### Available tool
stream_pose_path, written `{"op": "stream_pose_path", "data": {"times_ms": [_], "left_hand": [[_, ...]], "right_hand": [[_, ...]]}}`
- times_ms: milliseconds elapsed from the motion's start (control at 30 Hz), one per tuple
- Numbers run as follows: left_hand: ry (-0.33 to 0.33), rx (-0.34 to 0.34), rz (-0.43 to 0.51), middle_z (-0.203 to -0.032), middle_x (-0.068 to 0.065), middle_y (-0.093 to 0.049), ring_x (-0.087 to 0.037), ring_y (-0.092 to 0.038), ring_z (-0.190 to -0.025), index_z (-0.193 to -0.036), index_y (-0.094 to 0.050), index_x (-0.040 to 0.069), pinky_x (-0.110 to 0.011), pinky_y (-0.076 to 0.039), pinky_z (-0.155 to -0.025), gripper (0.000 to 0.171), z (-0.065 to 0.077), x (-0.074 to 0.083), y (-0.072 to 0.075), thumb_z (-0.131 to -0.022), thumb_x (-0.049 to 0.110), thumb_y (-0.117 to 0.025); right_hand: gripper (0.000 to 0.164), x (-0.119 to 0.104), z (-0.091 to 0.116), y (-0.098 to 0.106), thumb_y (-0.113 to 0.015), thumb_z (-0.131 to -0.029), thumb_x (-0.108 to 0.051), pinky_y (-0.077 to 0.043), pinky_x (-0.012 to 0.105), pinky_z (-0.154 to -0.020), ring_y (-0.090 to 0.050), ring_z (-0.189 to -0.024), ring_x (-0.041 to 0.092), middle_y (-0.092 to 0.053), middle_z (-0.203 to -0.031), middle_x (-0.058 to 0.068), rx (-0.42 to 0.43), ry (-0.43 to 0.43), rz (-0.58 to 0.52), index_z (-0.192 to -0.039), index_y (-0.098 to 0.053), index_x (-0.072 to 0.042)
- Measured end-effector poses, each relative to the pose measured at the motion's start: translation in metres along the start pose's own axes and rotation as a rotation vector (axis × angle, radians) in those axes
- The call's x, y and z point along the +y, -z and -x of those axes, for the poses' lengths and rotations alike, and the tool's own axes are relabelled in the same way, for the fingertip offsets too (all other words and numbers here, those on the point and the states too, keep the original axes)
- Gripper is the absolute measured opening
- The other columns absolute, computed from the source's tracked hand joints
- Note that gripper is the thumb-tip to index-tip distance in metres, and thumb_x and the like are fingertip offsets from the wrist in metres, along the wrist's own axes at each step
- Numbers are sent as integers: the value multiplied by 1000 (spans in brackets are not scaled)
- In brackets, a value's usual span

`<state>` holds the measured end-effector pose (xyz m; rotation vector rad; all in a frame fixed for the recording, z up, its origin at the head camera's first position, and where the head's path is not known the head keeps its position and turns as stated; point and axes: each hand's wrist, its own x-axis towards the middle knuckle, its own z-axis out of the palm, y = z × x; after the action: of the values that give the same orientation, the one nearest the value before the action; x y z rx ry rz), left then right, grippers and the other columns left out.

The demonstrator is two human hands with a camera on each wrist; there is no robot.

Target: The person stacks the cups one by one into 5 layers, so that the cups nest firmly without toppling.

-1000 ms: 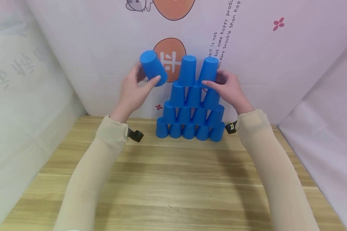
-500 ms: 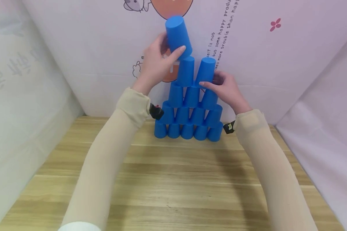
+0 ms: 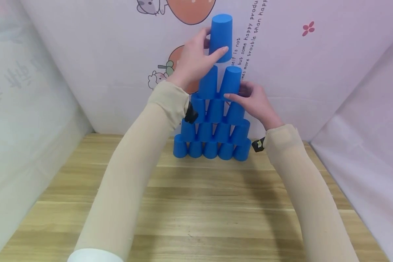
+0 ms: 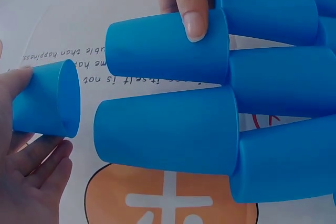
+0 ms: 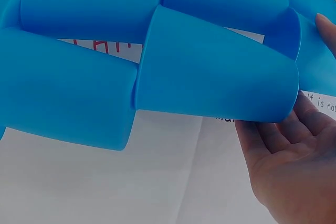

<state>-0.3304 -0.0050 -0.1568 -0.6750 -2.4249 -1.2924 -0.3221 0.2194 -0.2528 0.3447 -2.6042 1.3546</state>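
My left hand (image 3: 194, 60) grips an upside-down blue plastic cup (image 3: 221, 34), thumb in front and fingers behind. It hangs above the two cups of the pyramid's top row. In the left wrist view, a gap separates the held cup's open rim (image 4: 71, 98) from those cups. My right hand (image 3: 257, 102) holds the right top-row cup (image 3: 230, 82) near its base, thumb across its front. Beside it stands the left top-row cup (image 3: 207, 85), partly hidden by my left hand. In the right wrist view, fingers (image 5: 310, 116) reach behind that right cup (image 5: 317, 66).
Lower rows of upside-down blue cups (image 3: 215, 111) stand beneath, the bottom row on the wooden table (image 3: 190, 203). A printed white backdrop (image 3: 281, 54) rises close behind the pyramid, and white cloth walls (image 3: 29, 94) flank both sides. Each wrist wears a black camera (image 3: 191, 113).
My left hand has carried its cup up and rightward from beside the pyramid to above the top row, and the cup has straightened upright. My right hand has stayed on its cup.
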Motion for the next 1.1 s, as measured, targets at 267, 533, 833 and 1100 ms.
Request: {"op": "stream_pose_path", "data": {"times_ms": [267, 533, 833, 1100], "left_hand": [[36, -55, -48, -159, 8, -39, -11, -43, -140, -162, -26, 23, -33, -37, -113, 78, -1, 3, -5, -98, 49, -62], [73, -73, -81, -160, 9, -36, -12, -42, -141, -163, -24, 25, -32, -36, -114, 79, -1, 5, -9, -98, 52, -60], [124, -108, -64, -161, 7, -35, -13, -40, -142, -163, -20, 24, -36, -33, -116, 80, 2, 3, -13, -99, 54, -57], [134, -89, -32, -157, 7, -43, -12, -46, -138, -162, -24, 27, -44, -35, -115, 83, 5, -3, -13, -95, 61, -59]], "right_hand": [[84, 0, -1, 0, -72, -88, -59, -46, 52, -106, -55, -130, 27, -54, -147, 5, -13, -5, -14, -154, -44, -16], [83, 1, -2, -1, -72, -88, -59, -46, 52, -106, -56, -130, 27, -55, -147, 4, -11, 10, -17, -154, -44, -17], [83, 2, -2, -1, -71, -88, -59, -45, 54, -106, -55, -131, 28, -54, -148, 4, -14, 12, -11, -155, -44, -17], [82, 2, 0, 0, -72, -89, -57, -44, 54, -106, -54, -131, 28, -54, -148, 5, -17, 14, -14, -155, -44, -17]]}}
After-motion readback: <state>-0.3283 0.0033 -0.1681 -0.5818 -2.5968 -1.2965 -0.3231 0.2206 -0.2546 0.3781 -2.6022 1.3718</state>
